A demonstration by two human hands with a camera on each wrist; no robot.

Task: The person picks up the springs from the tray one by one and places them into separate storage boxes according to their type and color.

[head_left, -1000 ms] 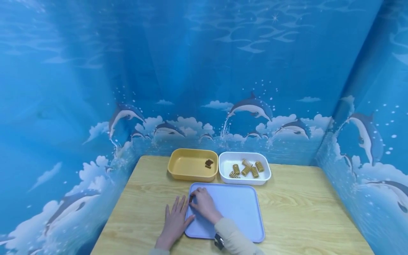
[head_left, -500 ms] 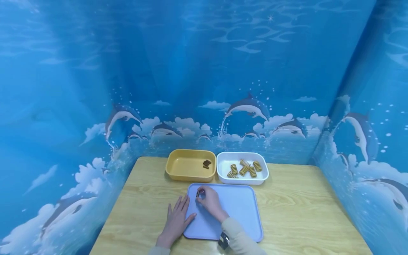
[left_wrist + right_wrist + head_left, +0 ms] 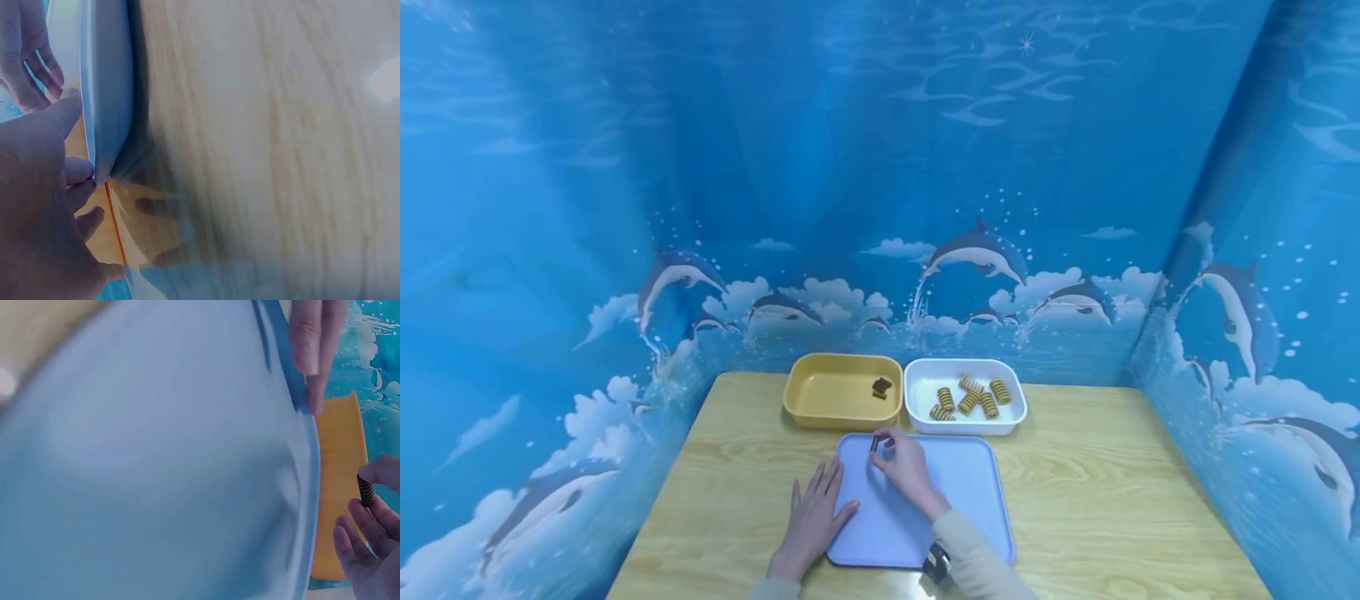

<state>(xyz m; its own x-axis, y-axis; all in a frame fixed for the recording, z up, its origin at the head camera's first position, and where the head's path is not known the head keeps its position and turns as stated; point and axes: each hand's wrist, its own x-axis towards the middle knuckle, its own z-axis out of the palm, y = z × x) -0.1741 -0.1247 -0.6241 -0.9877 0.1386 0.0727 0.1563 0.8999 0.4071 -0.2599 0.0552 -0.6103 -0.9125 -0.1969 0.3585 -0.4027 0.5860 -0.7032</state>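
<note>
My right hand (image 3: 912,473) pinches a small dark ridged cylinder (image 3: 366,491) between thumb and fingertips, over the far left part of a pale lavender tray (image 3: 955,500). In the right wrist view the piece shows fine bands round it, and the other fingers are loosely bent below it. My left hand (image 3: 811,521) lies at the tray's left edge with fingers extended and thumb reaching over the rim. Seen from the left wrist, its fingertips (image 3: 78,170) are right at that rim.
Behind the tray stands a yellow box (image 3: 820,400) with a few dark brown pieces (image 3: 881,387) at its right end. Beside it, a white box (image 3: 925,425) holds several yellow-and-dark striped spirals (image 3: 968,402). A dolphin-printed curtain (image 3: 850,167) encloses the wooden table (image 3: 1090,492).
My right hand has lifted the dark cylinder from the tray's left edge and carried it right and toward the far rim. The left hand stays put; the head view shifts slightly.
</note>
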